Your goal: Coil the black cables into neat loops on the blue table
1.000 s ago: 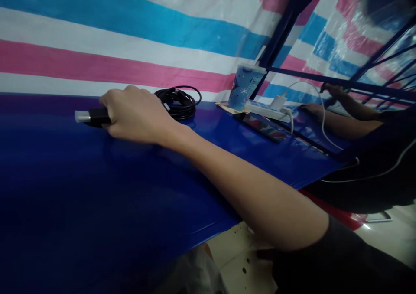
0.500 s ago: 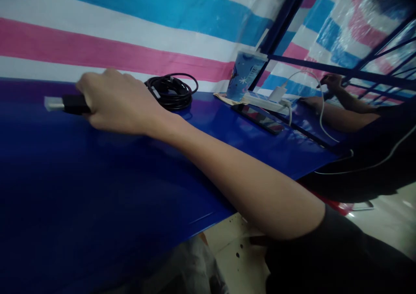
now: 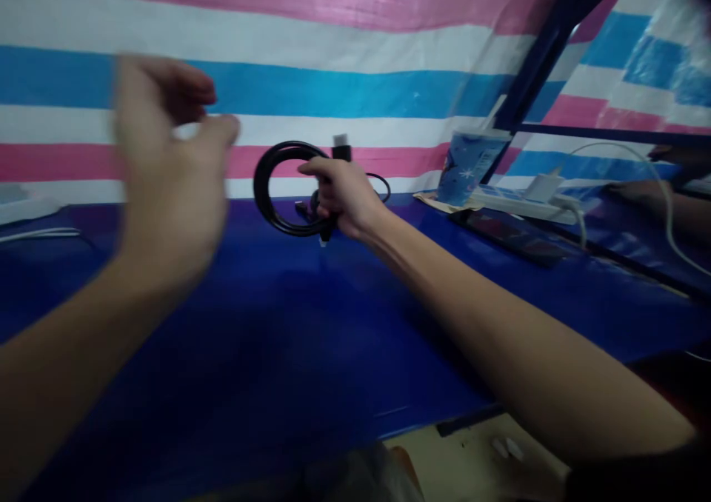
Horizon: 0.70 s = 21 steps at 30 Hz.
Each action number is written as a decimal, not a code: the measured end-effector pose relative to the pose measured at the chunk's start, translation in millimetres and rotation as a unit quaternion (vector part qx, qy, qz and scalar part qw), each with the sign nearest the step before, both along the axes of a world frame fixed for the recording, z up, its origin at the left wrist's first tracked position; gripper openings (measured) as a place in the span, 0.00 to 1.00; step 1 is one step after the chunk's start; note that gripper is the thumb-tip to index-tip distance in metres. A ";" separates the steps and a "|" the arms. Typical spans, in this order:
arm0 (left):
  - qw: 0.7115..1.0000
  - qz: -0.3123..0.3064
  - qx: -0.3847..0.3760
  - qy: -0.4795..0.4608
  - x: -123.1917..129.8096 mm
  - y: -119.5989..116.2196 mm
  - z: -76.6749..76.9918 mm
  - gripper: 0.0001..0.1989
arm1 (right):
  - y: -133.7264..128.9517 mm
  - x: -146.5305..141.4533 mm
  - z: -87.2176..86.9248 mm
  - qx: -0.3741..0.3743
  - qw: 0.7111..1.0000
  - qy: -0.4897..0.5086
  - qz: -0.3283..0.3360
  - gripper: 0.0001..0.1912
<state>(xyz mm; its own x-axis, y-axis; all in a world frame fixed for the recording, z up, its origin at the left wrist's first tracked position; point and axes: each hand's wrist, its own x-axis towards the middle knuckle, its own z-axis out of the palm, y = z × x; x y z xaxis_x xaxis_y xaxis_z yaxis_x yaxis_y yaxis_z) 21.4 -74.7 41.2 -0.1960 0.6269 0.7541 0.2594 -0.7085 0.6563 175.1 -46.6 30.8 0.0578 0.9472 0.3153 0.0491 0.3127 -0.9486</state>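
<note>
My right hand grips a coiled black cable above the blue table. One flat metal-tipped connector sticks up over the knuckles, and another end points down below the fingers. Behind that hand, more black cable lies near the back edge of the table, partly hidden. To the left, my left hand is raised and blurred by motion, its thumb and fingers apart with nothing between them.
At the back right stand a blue cup with a straw and a white power strip with a plugged charger. A dark phone lies before them. White cables are at far left. Another person's arm shows at right.
My left hand has come into view at the left. My right hand now holds the coil up off the table, and the view has turned left.
</note>
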 end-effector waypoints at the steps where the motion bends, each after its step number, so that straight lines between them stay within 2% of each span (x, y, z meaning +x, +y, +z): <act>1: 0.999 -0.004 -0.004 0.036 6.6 11.6 -0.1 0.14 | 1.5 1.3 0.8 0.003 0.999 0.047 0.007 0.16; 3: 0.993 -0.044 -0.108 -0.017 19.9 26.4 -13.8 0.18 | 1.2 1.3 4.6 0.010 0.990 0.136 0.021 0.20; 4: 0.976 -0.099 -0.192 -0.034 25.3 29.3 -24.0 0.23 | -0.3 0.0 7.2 0.013 0.986 0.166 0.022 0.21; 6: 0.925 -0.237 -0.291 -0.059 32.0 27.5 -42.4 0.29 | -4.7 -4.0 12.1 0.021 0.977 0.209 0.036 0.23; 8: 0.857 -0.379 -0.343 -0.061 33.0 21.3 -52.5 0.29 | -8.3 -7.9 15.3 0.027 0.968 0.237 0.072 0.24; 9: 0.831 -0.424 -0.355 -0.060 31.8 18.8 -54.3 0.27 | -9.0 -8.8 15.9 0.025 0.965 0.244 0.091 0.24; 10: 0.817 -0.446 -0.362 -0.054 29.9 17.4 -54.6 0.26 | -9.0 -8.6 16.2 0.019 0.964 0.245 0.105 0.23; 11: 0.816 -0.447 -0.364 -0.041 27.6 17.3 -54.0 0.24 | -8.2 -6.9 16.1 0.009 0.965 0.236 0.115 0.22; 14: 0.838 -0.414 -0.355 0.014 21.7 21.7 -48.7 0.19 | -3.5 5.9 16.2 -0.055 0.976 0.152 0.143 0.18; 17: 0.845 -0.414 -0.333 -0.063 20.3 23.4 -39.4 0.12 | 0.1 19.8 16.0 -0.157 0.975 -0.007 0.155 0.15; 19: 0.828 -0.409 -0.356 -0.142 20.0 20.5 -32.1 0.12 | -0.2 20.9 14.3 -0.172 0.967 -0.119 0.148 0.13; 21: 0.796 -0.420 -0.406 -0.162 17.8 16.3 -26.0 0.16 | -2.9 14.1 12.1 -0.119 0.962 -0.216 0.114 0.11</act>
<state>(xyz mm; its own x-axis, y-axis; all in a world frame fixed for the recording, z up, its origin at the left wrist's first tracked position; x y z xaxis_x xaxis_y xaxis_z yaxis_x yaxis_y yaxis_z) 39.2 -58.5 15.2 0.4470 0.8940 0.0292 -0.3573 0.1485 0.9221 189.1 -49.4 42.8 -0.2484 0.9680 0.0349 0.4113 0.1380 -0.9010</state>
